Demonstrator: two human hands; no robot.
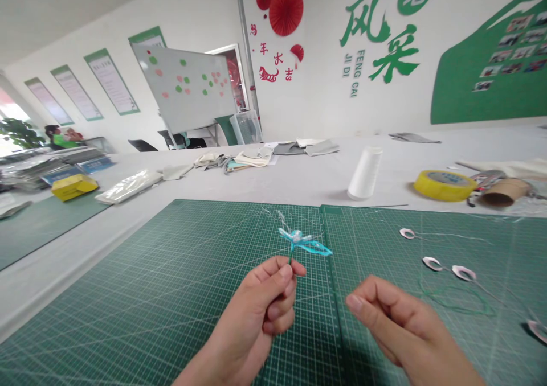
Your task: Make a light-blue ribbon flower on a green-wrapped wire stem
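Teal ribbon wire flower [302, 241] stands just above left hand [252, 312], stem pinched between thumb and forefinger; right hand [397, 323] empty, loosely curled, well apart, over green cutting mat [128, 295].

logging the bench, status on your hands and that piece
Left hand pinching teal wire-and-ribbon ornament by its stem. Right hand curled, nothing visible in it, over green cutting mat. Wire-stemmed pale petals lie nearby.

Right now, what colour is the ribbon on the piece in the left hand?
The ribbon is turquoise, paler at the centre, clearest in the head view.
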